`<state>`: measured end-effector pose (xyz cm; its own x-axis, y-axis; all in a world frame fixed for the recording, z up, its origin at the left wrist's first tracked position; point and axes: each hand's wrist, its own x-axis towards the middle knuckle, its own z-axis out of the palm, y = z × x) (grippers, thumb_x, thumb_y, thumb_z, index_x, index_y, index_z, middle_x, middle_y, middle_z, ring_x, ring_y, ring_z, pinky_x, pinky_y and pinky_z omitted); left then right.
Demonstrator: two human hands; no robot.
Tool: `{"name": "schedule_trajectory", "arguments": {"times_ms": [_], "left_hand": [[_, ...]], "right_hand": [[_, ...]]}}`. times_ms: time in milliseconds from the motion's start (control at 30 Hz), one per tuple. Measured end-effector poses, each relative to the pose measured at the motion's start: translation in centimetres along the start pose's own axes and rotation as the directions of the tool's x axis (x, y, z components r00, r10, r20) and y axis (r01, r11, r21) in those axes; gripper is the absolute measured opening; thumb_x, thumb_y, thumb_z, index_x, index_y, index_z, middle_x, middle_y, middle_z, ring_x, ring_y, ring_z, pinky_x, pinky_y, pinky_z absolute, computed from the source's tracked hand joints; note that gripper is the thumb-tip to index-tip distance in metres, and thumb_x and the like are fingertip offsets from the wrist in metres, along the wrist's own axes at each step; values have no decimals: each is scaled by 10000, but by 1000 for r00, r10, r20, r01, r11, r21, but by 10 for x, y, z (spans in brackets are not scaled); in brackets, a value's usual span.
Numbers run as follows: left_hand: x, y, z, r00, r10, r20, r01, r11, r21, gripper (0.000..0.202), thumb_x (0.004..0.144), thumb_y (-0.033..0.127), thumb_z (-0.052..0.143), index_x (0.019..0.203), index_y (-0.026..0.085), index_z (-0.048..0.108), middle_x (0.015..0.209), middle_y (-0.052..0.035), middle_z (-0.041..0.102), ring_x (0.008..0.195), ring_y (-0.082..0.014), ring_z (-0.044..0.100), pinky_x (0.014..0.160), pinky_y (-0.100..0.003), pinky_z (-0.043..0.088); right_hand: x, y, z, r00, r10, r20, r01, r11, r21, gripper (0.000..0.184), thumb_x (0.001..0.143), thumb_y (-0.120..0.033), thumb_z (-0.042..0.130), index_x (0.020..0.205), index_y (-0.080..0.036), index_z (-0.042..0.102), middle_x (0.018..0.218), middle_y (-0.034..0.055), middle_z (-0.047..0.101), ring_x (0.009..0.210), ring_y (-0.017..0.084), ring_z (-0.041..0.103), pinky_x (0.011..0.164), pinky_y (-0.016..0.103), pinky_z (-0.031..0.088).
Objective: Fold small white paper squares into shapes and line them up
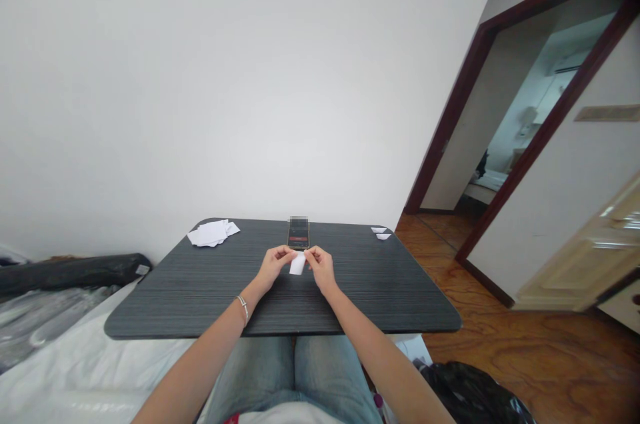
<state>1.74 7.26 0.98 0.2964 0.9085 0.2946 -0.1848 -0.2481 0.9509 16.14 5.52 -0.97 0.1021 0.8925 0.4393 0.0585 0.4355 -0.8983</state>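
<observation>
A small white piece of paper [297, 264] is held up between my two hands over the middle of the dark table [210, 301]. My left hand [275, 263] pinches its upper left corner. On the other side, my right hand [320, 265] pinches the upper right corner. Just beyond the paper, a phone [299, 235] stands on the table with its screen lit. A loose pile of white paper pieces [213, 233] lies at the far left. Two small folded-looking papers [383, 236] rest near the far right corner.
A white wall [300, 91] rises behind the table. To the right are a wooden floor [450, 277] and a doorway with a dark red frame [455, 84]. A black plastic bag [470, 391] sits low at the right. Plastic-wrapped things [55, 317] lie at the left.
</observation>
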Motion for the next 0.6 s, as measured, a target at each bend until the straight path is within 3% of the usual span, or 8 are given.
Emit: {"name": "schedule_trajectory", "arguments": {"times_ms": [233, 600], "left_hand": [[0, 1, -2, 999, 36, -33, -35, 999, 27, 191, 638, 293, 649, 589, 115, 597, 567, 7, 581, 536, -101, 484, 544, -221, 363], [2, -5, 0, 1000, 30, 2, -30, 998, 55, 195, 641, 293, 648, 599, 115, 581, 548, 14, 568, 511, -93, 478, 520, -209, 364]], "right_hand": [[4, 9, 0, 995, 71, 72, -75, 996, 51, 213, 668, -363, 593, 609, -162, 559, 507, -31, 501, 427, 84, 407, 407, 201, 352], [4, 6, -5, 996, 51, 71, -50, 999, -8, 196, 663, -309, 603, 550, -162, 539, 467, -40, 482, 403, 86, 402, 419, 211, 325]]}}
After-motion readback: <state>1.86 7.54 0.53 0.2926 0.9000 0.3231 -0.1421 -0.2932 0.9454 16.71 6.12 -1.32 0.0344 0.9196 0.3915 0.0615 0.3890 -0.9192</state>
